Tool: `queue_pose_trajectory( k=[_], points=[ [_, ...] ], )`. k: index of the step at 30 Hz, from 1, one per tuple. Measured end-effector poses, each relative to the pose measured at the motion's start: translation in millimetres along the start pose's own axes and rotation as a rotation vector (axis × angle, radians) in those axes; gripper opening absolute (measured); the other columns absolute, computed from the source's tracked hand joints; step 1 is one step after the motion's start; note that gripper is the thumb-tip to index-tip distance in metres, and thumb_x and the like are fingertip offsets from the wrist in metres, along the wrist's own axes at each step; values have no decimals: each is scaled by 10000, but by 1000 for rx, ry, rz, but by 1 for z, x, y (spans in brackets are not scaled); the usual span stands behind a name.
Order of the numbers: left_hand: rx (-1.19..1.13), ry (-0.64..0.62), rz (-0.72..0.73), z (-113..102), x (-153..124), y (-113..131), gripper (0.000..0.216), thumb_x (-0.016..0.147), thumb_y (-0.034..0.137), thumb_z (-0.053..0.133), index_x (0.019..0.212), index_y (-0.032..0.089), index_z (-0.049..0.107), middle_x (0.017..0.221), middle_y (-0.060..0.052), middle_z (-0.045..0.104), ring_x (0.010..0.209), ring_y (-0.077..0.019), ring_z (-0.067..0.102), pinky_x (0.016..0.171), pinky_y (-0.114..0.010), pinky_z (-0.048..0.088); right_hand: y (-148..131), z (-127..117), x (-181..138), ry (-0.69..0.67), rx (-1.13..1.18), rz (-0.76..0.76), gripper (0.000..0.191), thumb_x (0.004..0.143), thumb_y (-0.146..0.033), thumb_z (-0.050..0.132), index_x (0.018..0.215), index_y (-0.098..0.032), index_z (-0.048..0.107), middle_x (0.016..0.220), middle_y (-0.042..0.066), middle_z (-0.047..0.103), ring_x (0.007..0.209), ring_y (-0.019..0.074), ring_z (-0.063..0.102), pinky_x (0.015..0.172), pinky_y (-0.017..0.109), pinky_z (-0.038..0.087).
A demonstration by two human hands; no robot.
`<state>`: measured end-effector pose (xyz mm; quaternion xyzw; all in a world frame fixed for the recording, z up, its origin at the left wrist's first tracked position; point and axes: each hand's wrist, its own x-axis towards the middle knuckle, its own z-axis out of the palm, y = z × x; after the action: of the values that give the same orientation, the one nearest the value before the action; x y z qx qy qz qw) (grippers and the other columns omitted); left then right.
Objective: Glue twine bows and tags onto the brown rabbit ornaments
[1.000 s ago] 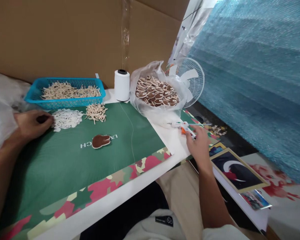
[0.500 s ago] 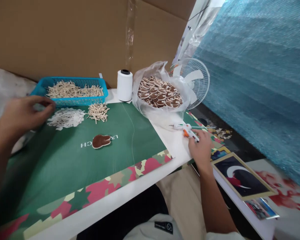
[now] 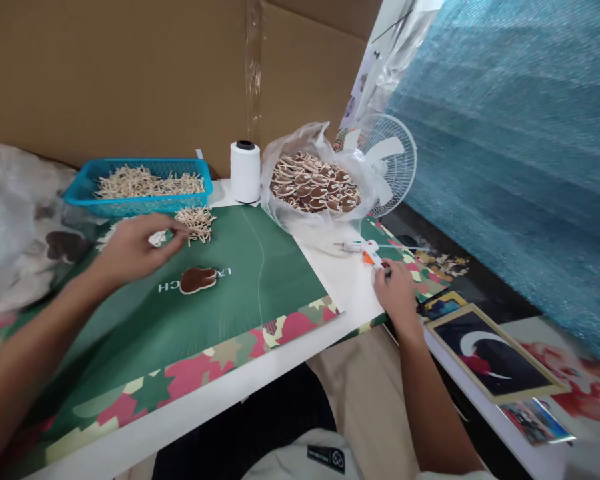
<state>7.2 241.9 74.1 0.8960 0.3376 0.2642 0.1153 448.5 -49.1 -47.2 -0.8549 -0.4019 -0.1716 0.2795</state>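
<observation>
My left hand (image 3: 137,247) is over the green mat, its thumb and forefinger tips together at the left edge of a small pile of beige cord pieces (image 3: 199,223). Whether a cord is between them is too small to see. Behind this hand a pile of white strips (image 3: 157,238) is partly covered. A brown bunny-shaped patch with a pale edge (image 3: 198,281) lies on the mat below the cords. On the right, my right hand (image 3: 396,290) is closed around the handle of a white hot glue gun (image 3: 372,251), its nozzle pointing left above the white surface.
A blue basket (image 3: 135,203) of cords stands at the back, beside a white thread cone (image 3: 245,173). A clear bag (image 3: 280,213) holds many brown patches, with a fan (image 3: 397,160) behind it. Plastic-wrapped brown pieces (image 3: 65,247) lie left. Framed pictures (image 3: 497,350) are at right.
My left hand has moved right, from beside the basket and white strips to the beige cord pile. My right hand stays at the glue gun, which has turned slightly. The view has shifted a little.
</observation>
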Motion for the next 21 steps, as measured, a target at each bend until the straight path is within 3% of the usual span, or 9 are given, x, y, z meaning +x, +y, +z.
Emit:
queue_pose_trajectory(
  k=[4,7,10,11,13,15,17,19,21],
  points=[
    [-159,15,14,39,-6,10,432,936,560,529,992,186,737,1097,-112,787,1045,-260,728,1018,-398,540,-8,-4,4,-34,-56,3,421,918,-337,498,1223,-118,687,1191,246,718,1101,385,632,983,566,501],
    [-111,-4,125,46,-15,8,422,960,554,535,1031,194,744,1161,-129,762,1149,-305,699,1070,-464,512,-33,-18,0,-19,-4,-64,433,952,-367,518,1277,-120,661,1353,258,669,1231,401,609,1043,597,482],
    [-28,2,184,44,-32,3,412,943,553,576,1107,210,737,1220,-142,729,1184,-344,667,1071,-515,498,-87,-32,-5,-120,356,-236,309,1010,-377,537,1198,-187,692,1241,168,743,1119,303,694,964,472,560],
    [-4,-1,187,44,-39,1,416,934,549,592,1134,212,732,1225,-147,721,1168,-349,665,1053,-521,503,-111,-35,-5,-203,497,-284,253,1025,-371,544,1131,-213,710,1144,123,773,1008,261,724,871,410,585],
    [11,-39,204,45,-52,-3,411,924,533,608,1163,220,724,1196,-144,724,1104,-342,671,995,-508,521,-163,-35,1,-450,660,-419,214,1044,-332,561,1117,-233,736,1082,67,798,956,212,740,862,350,579],
    [-16,-107,230,49,-62,-7,384,931,501,601,1179,233,720,1161,-130,735,1049,-321,677,954,-485,534,-214,-26,13,-644,668,-607,191,1030,-287,596,1132,-235,749,1103,42,812,944,193,745,864,318,561],
    [-62,-171,245,52,-68,-9,342,956,450,575,1188,241,715,1133,-118,738,1023,-299,675,938,-462,543,-256,-9,27,-738,573,-781,174,1024,-269,615,1108,-229,762,1094,41,815,933,196,741,879,316,542],
    [-100,-187,249,53,-71,-9,310,977,416,556,1184,237,703,1113,-119,730,1003,-284,668,921,-444,548,-284,13,36,-734,474,-881,176,1032,-254,604,1100,-219,762,1088,52,804,963,205,733,891,315,527],
    [-127,-176,246,52,-73,-7,317,979,435,578,1196,225,676,1130,-124,717,1013,-281,664,931,-443,546,-294,32,39,-686,420,-894,192,1047,-248,574,1104,-208,753,1092,66,783,983,214,722,898,325,527]
  ],
)
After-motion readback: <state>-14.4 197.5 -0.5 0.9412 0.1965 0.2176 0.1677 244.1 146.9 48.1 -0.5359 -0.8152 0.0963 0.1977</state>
